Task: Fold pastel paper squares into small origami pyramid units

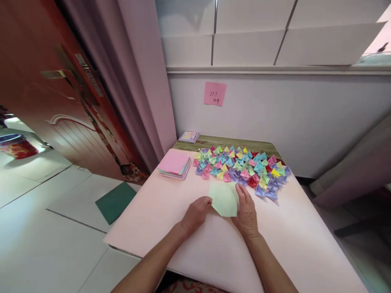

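A pale green square of paper (224,198) lies flat on the pink table top (189,244) right in front of me. My left hand (195,213) has its fingers curled at the sheet's left corner and pinches it. My right hand (247,211) rests flat on the sheet's right edge, fingers stretched out along it. Just beyond the sheet lies a wide spread of several small folded paper pieces (241,169) in many colours.
A stack of coloured paper squares (174,165), pink on top, sits at the table's far left. A small paper pack (189,136) lies at the back edge by the wall. A pink note (215,93) is stuck on the wall. A green mat (114,201) lies on the floor, left.
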